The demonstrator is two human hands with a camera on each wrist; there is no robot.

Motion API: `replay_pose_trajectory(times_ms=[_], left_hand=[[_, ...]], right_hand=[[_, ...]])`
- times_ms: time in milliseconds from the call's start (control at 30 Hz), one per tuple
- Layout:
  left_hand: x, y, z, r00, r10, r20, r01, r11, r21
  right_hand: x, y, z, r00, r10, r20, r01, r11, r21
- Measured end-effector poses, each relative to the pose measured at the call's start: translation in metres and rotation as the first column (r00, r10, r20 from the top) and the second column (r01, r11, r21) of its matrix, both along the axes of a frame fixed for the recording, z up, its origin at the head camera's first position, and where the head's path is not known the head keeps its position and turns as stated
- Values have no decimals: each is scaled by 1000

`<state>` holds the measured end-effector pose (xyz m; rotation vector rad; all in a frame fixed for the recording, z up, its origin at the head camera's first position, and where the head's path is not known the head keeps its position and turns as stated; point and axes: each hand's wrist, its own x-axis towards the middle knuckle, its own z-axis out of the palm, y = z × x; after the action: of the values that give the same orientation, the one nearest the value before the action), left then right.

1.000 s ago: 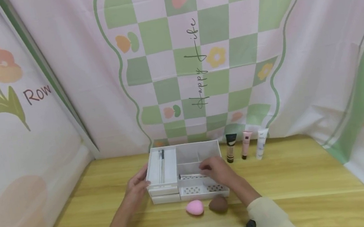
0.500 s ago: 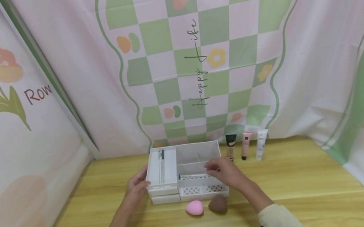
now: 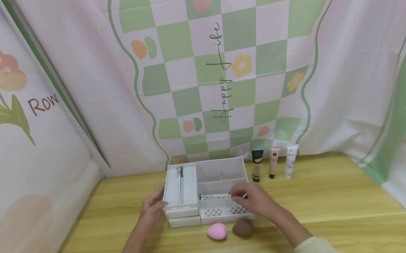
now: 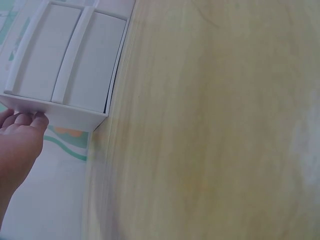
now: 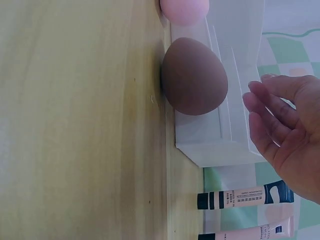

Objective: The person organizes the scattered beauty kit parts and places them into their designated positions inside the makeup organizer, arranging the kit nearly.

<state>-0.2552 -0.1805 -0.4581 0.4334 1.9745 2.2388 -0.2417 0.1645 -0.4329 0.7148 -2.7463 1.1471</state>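
A white desk organizer (image 3: 220, 170) stands on the table, with two drawer fronts (image 3: 184, 217) at its lower left. My left hand (image 3: 153, 207) rests against its left side; in the left wrist view the fingertips (image 4: 39, 120) touch the side wall. Over the right-hand compartments hovers my right hand (image 3: 253, 198), its fingers loosely bent and nothing held between them. Two slim brushes (image 3: 181, 185) lie in the top left tray. Another thin stick-like item (image 3: 214, 196) lies in a middle compartment. In front sit a pink makeup sponge (image 3: 216, 231) and a brown makeup sponge (image 5: 194, 76).
To the right of the organizer stand a black-capped foundation tube (image 3: 257, 165), a pink tube (image 3: 274, 162) and a white tube (image 3: 291, 161). Behind the wooden table (image 3: 348, 210) hangs a checkered curtain (image 3: 244, 92). A printed curtain (image 3: 43, 174) closes off the left side.
My right hand has shifted slightly right and toward me above the organizer, uncovering more of the middle compartment. The left hand stays against the organizer's side.
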Motion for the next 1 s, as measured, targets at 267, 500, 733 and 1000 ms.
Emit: replay_pose_trajectory(times_ms=[267, 500, 733, 1000], left_hand=[[-1, 0, -1, 1000, -7, -11, 7, 1000, 14], [-1, 0, -1, 1000, 3, -4, -3, 1000, 15], [0, 1, -1, 1000, 19, -8, -19, 1000, 11], [-1, 1, -1, 1000, 7, 10, -7, 1000, 27]], right_hand=[[10, -1, -1, 998, 43, 45, -41, 999, -35], [21, -5, -5, 995, 63, 83, -60, 998, -34], [30, -16, -12, 994, 104, 20, -104, 995, 4], [38, -27, -16, 991, 126, 37, -127, 992, 11]])
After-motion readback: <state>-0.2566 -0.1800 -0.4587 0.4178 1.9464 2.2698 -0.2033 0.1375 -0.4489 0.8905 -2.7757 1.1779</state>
